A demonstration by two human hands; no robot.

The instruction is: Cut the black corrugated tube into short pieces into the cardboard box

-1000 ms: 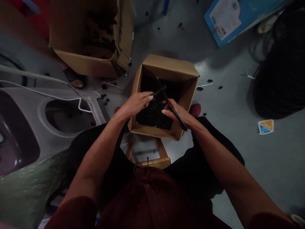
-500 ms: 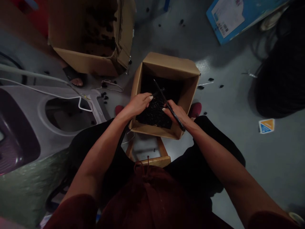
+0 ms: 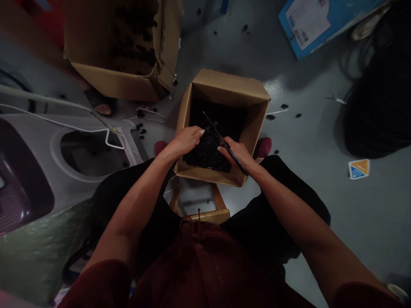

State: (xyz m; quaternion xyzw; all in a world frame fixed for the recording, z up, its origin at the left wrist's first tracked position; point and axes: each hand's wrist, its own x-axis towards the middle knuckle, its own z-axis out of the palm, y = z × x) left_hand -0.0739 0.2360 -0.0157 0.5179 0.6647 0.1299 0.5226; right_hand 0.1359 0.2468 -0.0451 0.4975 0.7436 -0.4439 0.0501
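Note:
An open cardboard box (image 3: 230, 85) stands on the floor in front of me, filled with small black parts (image 3: 207, 154). Both my hands are over it. My right hand (image 3: 239, 155) is closed round a long thin black rod (image 3: 221, 141) that slants up and to the left across the box. My left hand (image 3: 186, 140) is pinched on a short black piece (image 3: 207, 127) near the rod's upper part. Whether the piece touches the rod is hard to tell in the dim light.
A larger cardboard box (image 3: 122, 47) lies at the upper left. A grey moulded unit (image 3: 64, 149) with white cables fills the left side. A blue carton (image 3: 317, 23) lies at the upper right, a dark heap (image 3: 382, 98) at the right. Small black bits dot the floor.
The short black piece in my left hand has sunk lower and closer to my fingers. The rod has tilted slightly and both hands have drawn a little nearer each other.

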